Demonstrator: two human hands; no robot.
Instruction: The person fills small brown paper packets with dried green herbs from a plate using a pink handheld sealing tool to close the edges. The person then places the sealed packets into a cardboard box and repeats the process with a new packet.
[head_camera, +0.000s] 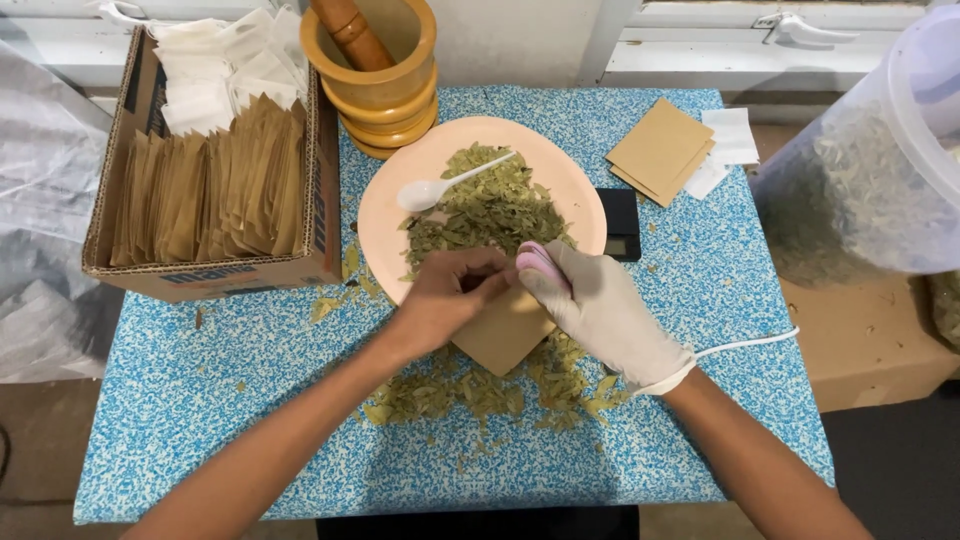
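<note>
Gloved rt hand (600, 305) w/ pink sealer (540, 266), bare lt hand (445, 295) on kraft pouch (505, 335)

wooden mortar (385, 75) behind plate; cardboard box (130, 200) of brown packets left; spare packets (662, 150) right.

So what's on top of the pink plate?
The pink plate holds a heap of dried green leaves and a white plastic spoon. Both hands and a brown paper packet cover its near edge.
</note>
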